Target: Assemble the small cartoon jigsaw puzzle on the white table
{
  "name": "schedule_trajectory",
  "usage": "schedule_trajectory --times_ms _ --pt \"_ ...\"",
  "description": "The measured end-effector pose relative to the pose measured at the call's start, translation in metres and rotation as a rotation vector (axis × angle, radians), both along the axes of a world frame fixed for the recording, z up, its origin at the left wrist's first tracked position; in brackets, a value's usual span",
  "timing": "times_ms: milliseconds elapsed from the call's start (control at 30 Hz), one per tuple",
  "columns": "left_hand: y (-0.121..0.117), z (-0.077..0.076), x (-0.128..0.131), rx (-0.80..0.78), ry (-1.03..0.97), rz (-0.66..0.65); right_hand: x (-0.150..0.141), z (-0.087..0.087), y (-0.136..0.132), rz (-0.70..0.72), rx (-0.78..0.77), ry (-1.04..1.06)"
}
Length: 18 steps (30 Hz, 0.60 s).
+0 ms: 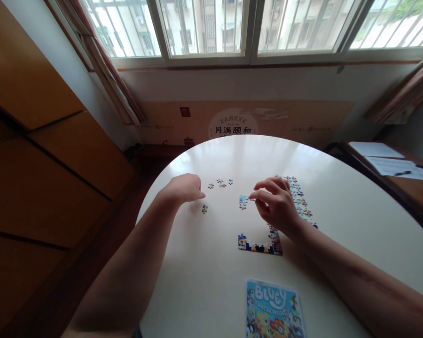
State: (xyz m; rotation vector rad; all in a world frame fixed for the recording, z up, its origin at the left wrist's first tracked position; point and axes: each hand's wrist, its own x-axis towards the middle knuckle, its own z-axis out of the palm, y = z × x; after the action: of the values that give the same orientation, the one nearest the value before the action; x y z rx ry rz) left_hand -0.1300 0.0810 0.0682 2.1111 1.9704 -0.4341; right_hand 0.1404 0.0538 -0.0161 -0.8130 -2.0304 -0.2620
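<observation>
Here's my right hand point(275, 202), fingers curved, tips at the upper-left section point(243, 202) of the puzzle frame point(261, 249); whether they pinch a piece, I can't tell. The frame lies under and left of that hand, its bottom strip running left to right, the opening facing the table's point(193, 281) left edge. My left hand point(186, 188) is folded, its grip hidden, near loose pieces point(210, 186) towards the far edge.

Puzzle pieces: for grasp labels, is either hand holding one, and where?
Cannot be told: the right hand has fingers at the puzzle; the left hand hides its grip.
</observation>
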Motion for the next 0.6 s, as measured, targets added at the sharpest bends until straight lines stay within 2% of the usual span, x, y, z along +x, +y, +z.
schedule_trajectory --times_ms 167,400,600 --pt "-0.008 0.004 0.007 -0.147 0.0 -0.08 -0.001 0.002 -0.002 0.03 0.019 0.01" --pt "-0.007 -0.003 0.012 -0.193 -0.106 -0.086 -0.002 0.004 -0.004 0.046 0.027 0.022" --pt "-0.012 0.0 0.022 -0.203 -0.092 -0.113 -0.004 0.005 -0.004 0.07 0.019 0.024"
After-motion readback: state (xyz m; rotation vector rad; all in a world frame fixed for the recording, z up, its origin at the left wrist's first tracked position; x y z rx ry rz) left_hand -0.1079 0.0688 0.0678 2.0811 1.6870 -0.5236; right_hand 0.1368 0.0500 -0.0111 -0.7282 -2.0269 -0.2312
